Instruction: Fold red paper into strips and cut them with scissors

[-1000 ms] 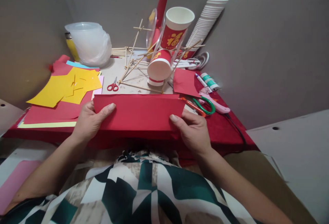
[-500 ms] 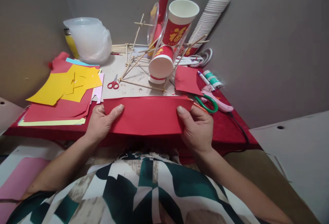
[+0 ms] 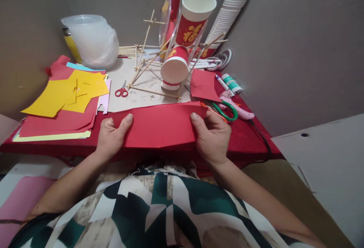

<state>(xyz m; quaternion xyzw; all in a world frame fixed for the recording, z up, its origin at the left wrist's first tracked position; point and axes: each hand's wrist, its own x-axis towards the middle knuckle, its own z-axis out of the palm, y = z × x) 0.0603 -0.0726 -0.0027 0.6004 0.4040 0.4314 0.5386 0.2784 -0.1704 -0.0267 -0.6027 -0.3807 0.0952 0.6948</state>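
Observation:
A red sheet of paper [image 3: 160,124] is stretched between my two hands at the front edge of the table. My left hand [image 3: 113,136] pinches its left end, thumb on top and fingers behind. At the right end my right hand [image 3: 213,134] grips it the same way. Just beyond my right hand lie green-handled scissors [image 3: 234,111]. Past the sheet stands a framework of thin wooden sticks [image 3: 153,91], joined with red paper cups [image 3: 192,32] that carry gold characters. Small red-handled scissors [image 3: 121,91] rest on the pale board left of it.
Yellow paper pieces [image 3: 54,94] lie on a stack of coloured paper at left. Behind are a bagged plastic tub [image 3: 91,45] and a leaning stack of paper cups [image 3: 231,9]. A pink corded tool [image 3: 243,113], a marker [image 3: 223,84] and a green-and-white roll [image 3: 232,83] lie at right.
The view has shifted slightly, so the table's things appear a little further left and mostly higher. Both hands keep their hold on the red paper, which now tilts slightly up at its right end.

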